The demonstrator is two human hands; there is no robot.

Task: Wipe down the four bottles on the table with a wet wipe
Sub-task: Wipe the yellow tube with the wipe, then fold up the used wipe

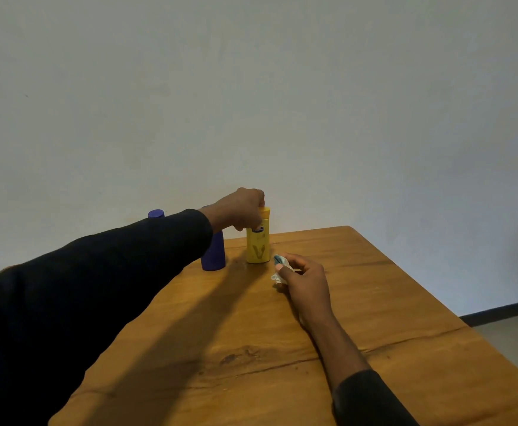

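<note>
One yellow bottle (258,245), two purple bottles (213,256) (156,214), one wipe (279,270)

The tall bottle (258,245) stands upright on the table (374,302), near its far edge, and the wall (282,103) is behind it. The left hand (241,209) is on top of the tall bottle and grips its cap. Just to the left of the tall bottle stands a short bottle (214,256), close beside it; whether they touch I cannot tell. Further left of the tall bottle, a third bottle (156,214) shows only its cap behind the left arm (113,272). Just to the right of the tall bottle and a little in front of it, the right hand (305,279) rests on the table and holds a wipe (279,272), which is near the tall bottle's base.
</note>
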